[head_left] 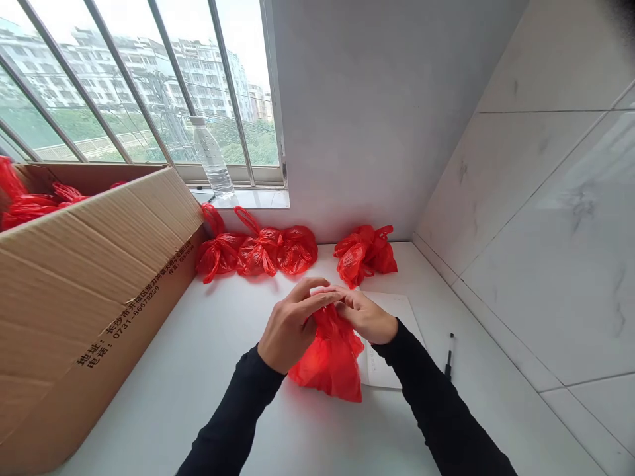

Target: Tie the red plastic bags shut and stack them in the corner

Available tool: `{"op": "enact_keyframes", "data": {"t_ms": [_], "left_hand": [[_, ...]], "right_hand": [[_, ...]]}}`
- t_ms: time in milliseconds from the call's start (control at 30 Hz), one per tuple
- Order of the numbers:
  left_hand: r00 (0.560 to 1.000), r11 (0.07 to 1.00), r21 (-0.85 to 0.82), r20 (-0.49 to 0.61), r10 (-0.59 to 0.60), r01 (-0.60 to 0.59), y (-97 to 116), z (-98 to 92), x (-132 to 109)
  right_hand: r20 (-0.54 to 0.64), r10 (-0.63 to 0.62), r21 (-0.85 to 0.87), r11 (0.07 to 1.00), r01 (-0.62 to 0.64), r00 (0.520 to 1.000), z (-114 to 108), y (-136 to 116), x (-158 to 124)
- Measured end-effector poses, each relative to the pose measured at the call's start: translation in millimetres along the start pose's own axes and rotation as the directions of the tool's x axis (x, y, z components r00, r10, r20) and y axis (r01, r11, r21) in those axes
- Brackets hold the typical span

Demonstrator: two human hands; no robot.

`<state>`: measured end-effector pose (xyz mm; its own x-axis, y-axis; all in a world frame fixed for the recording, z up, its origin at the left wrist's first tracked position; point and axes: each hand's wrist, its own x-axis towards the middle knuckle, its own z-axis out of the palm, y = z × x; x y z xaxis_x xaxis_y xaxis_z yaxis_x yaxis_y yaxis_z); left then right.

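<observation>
A red plastic bag (328,367) rests on the white table in front of me, its body spread and its top gathered upward. My left hand (292,324) grips the gathered top from the left, fingers bent over it. From the right, my right hand (364,313) closes on the same part, and the fingertips of both hands meet above the bag. The fingers cover the bag's opening and handles, and its contents cannot be made out. Partly behind the bag and my right wrist lies an open notebook (391,307) with pale pages.
Several filled red bags (296,250) line the wall, with another red cluster (366,254) farther right. A large cardboard box (109,264) holding red bags stands at left. The sill bears a water bottle (212,158). A black pen (449,357) lies at right near the tiled wall.
</observation>
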<state>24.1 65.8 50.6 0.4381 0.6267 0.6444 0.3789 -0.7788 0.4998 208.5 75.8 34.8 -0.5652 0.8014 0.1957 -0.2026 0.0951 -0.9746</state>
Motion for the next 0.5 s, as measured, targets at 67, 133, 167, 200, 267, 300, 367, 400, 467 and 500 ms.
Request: {"op": "enact_keyframes", "data": {"t_ms": [67,133,167,200,267,300,367,400,467,500], "left_hand": [[1.000,1.000,0.003,0.023,-0.019,0.018,-1,-4.7,0],[0.996,0.997,-0.053,0.075,-0.055,0.060,2,-10.6,0],[0.991,0.992,-0.096,0.110,-0.071,0.082,5,-12.9,1],[0.986,0.984,-0.138,0.142,-0.089,0.109,8,-14.2,2],[0.974,0.960,-0.207,0.160,-0.159,0.190,13,-13.8,2],[0.968,0.943,-0.232,0.134,-0.212,0.238,15,-12.3,1],[0.937,0.902,-0.262,0.034,-0.347,0.343,15,-8.6,-7],[0.907,0.875,-0.281,-0.030,-0.419,0.395,13,-7.5,-13],[0.818,0.821,-0.305,-0.177,-0.548,0.484,3,-7.9,-31],[0.744,0.787,-0.316,-0.274,-0.610,0.529,-4,-9.7,-42]], "right_hand": [[-0.017,0.026,-0.001,1.000,-0.026,1.000,-2,0,0],[-0.054,0.025,-0.046,0.999,-0.028,0.998,-2,0,1],[-0.082,0.008,-0.083,0.996,-0.015,0.997,-2,-1,1],[-0.114,-0.013,-0.126,0.992,-0.001,0.993,-1,-1,1],[-0.180,-0.045,-0.203,0.979,0.008,0.983,0,-2,2],[-0.207,-0.052,-0.234,0.972,0.002,0.977,0,-3,1],[-0.243,-0.061,-0.304,0.952,-0.017,0.968,-3,-6,-1],[-0.254,-0.068,-0.351,0.936,-0.027,0.965,-6,-8,-3],[-0.279,-0.081,-0.446,0.893,-0.054,0.957,-16,-13,-7],[-0.288,-0.080,-0.478,0.875,-0.071,0.954,-22,-14,-10]]}}
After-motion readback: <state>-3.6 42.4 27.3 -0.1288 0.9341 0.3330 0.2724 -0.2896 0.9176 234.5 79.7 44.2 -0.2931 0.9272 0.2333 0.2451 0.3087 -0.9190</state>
